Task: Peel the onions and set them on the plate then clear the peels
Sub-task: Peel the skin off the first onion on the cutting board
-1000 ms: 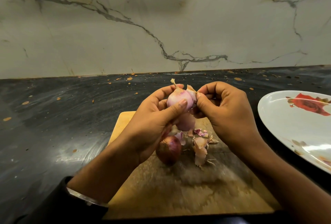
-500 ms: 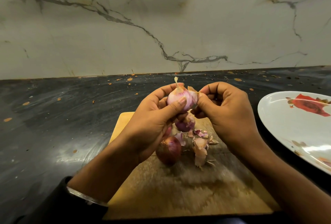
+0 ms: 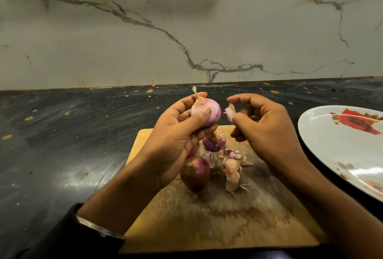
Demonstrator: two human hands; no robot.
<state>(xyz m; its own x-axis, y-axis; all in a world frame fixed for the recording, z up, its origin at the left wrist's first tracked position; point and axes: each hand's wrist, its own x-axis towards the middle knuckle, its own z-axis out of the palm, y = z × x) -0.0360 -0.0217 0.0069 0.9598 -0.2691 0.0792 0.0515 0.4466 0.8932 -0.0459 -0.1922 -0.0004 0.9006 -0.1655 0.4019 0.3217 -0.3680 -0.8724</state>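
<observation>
My left hand (image 3: 176, 134) grips a pale pink, partly peeled onion (image 3: 209, 110) above the wooden cutting board (image 3: 207, 221), stem tip pointing up. My right hand (image 3: 267, 130) is just right of it and pinches a small torn piece of peel (image 3: 229, 112), a short gap away from the onion. On the board below lie a dark red unpeeled onion (image 3: 194, 172), a purple onion (image 3: 213, 141) partly hidden behind my left hand, and a loose pile of peels (image 3: 232, 167). The white plate (image 3: 323, 140) with a red flower print sits at the right.
The board rests on a dark stone counter (image 3: 72, 134) speckled with orange spots. A marble backsplash (image 3: 186, 30) rises behind the counter. The plate's right part runs out of the frame.
My right hand has pulled away to the right with a strip of peel torn off the onion. The left hand has turned the onion slightly and kept it in place.
</observation>
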